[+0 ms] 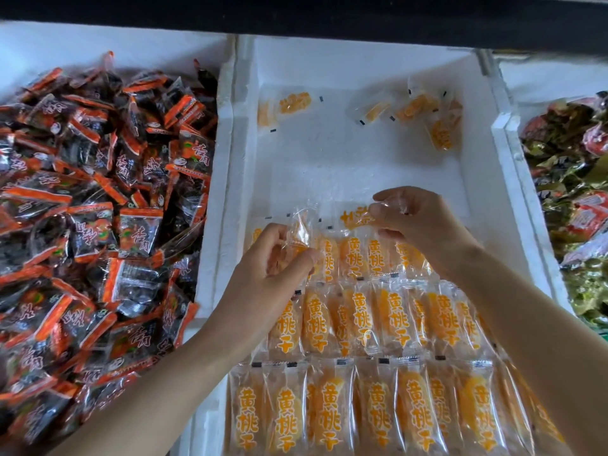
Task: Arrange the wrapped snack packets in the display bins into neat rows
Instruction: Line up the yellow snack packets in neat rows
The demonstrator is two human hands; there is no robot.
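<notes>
— Nearest us, the bottom row of orange packets lies edge to edge at the lower middle of the frame, with a second row just above it. Where's the work now?

— In the third row, mid-frame in the white foam bin, and only partly filled. The left hand has its fingers curled round one packet, held upright at the row's left end. The right hand pinches another packet by its clear wrapper end, above the row's right part.

— How do they handle?

— Light, I'd judge. The film looks slick and crinkly, so a packet could slide or spring askew once set down. The dried fruit gives a firmer middle. The flat sealed ends look best for pinching and steering, the middle for pressing it flat.

— What's left?

— Loose packets in the bin's upper right and a pair at its upper left, well apart from the rows. Dark-and-orange packets are heaped at the left of the frame, and the green and red ones at the right edge are jumbled too.
</notes>
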